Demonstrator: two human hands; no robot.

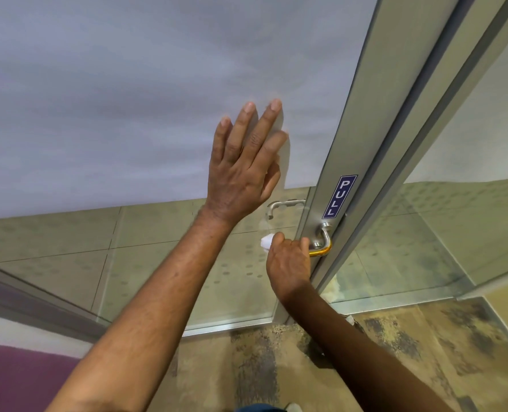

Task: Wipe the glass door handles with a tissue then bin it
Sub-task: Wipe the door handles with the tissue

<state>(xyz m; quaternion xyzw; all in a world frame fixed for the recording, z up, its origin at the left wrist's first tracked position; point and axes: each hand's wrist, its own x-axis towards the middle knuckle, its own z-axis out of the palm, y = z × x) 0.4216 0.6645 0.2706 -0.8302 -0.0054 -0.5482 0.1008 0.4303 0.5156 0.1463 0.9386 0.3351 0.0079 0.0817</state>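
Under right hand (288,263), tissue (267,242) mostly hidden

Frosted glass, brushed metal

Matt frosted pane (127,99); satin metal handle (324,240); soft white tissue (267,241); mottled floor (276,352).

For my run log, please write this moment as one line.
left hand: flat on frosted glass | right hand: holds tissue on door handle | step: wiping

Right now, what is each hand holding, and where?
Right hand clasps a crumpled white tissue around the metal lever handle; left hand holds nothing, open against frosted glass.
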